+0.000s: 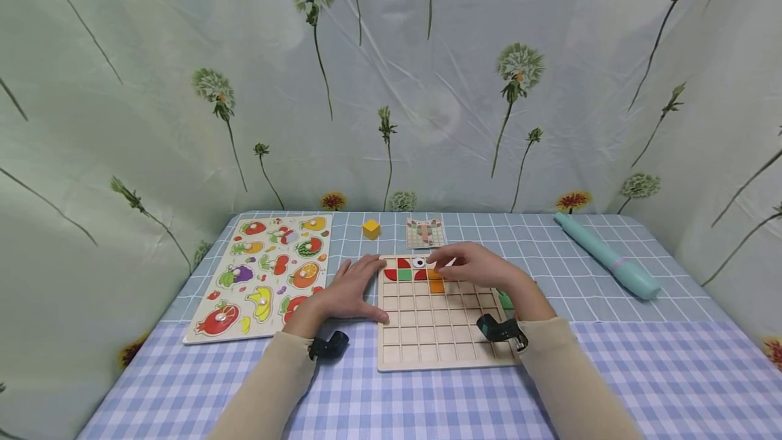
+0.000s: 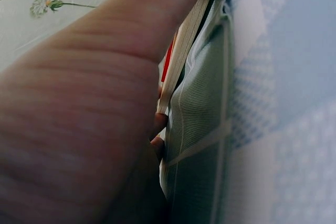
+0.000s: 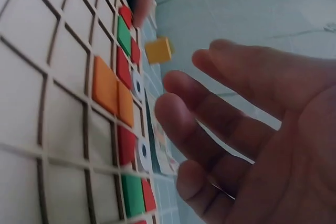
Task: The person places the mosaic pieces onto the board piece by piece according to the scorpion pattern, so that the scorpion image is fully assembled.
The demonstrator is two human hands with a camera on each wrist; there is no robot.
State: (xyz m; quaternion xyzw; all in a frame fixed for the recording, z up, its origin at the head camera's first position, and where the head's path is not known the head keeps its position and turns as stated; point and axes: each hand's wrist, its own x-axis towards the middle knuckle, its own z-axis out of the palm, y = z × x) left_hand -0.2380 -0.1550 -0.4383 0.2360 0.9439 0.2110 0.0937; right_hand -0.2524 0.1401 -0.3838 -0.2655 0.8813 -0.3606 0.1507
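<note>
A wooden grid board (image 1: 427,331) lies on the table, with colored tiles along its far rows. My left hand (image 1: 351,290) rests at its left edge, fingers spread, the thumb touching the side. Above the far rows hovers my right hand (image 1: 473,265), its fingers loosely bent; the right wrist view shows nothing between them. Below it sit two orange tiles (image 3: 105,85), next to red tiles (image 3: 126,145) and eye tiles (image 3: 137,85). A green tile (image 1: 404,275) is farther left. My right hand hides some far squares in the head view.
A fruit puzzle board (image 1: 265,277) lies at the left. Behind the grid board are a yellow cube (image 1: 370,229) and a pattern card (image 1: 425,233). A teal cylinder (image 1: 611,260) lies at the right. Something green (image 1: 506,301) shows beside my right wrist.
</note>
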